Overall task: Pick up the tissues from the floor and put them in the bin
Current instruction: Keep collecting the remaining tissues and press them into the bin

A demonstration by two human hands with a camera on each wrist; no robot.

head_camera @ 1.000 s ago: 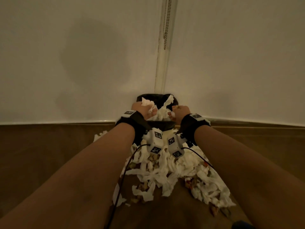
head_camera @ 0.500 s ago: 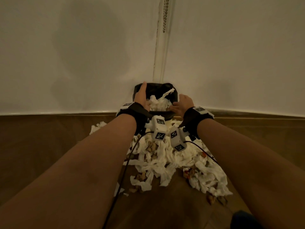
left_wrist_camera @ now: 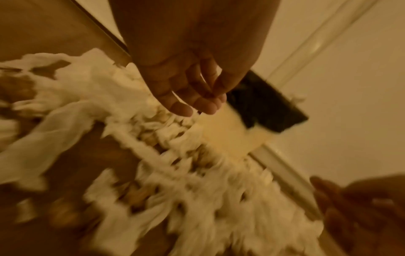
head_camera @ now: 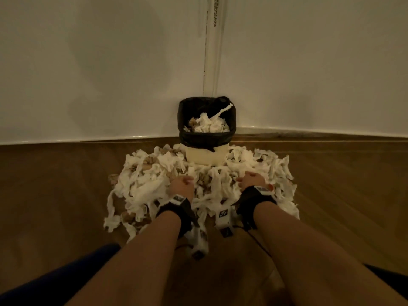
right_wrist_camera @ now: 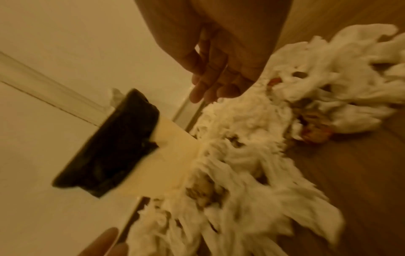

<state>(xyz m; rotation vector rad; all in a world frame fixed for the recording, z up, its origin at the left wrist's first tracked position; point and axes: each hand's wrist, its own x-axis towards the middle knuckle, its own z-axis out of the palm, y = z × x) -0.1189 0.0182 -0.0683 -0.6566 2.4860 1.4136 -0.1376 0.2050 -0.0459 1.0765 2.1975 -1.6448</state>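
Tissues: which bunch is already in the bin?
The crumpled white wad inside the black-lined bin, one strip poking over its back rim. The rest lie in the floor heap around the bin's base.

Both wrist views were smeared with blur; the tissues (left_wrist_camera: 197,199) hid the bin (head_camera: 205,154) base, and fingertips sank from the head view.

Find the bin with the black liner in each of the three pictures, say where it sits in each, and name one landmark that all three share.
Head view: the bin stands upper centre, in the wall corner, behind the tissue pile.
Left wrist view: the bin is right of centre, tilted, just beyond the left hand.
Right wrist view: the bin is left of centre, tilted, below the right hand.
Shared landmark: the white corner strip behind the bin.
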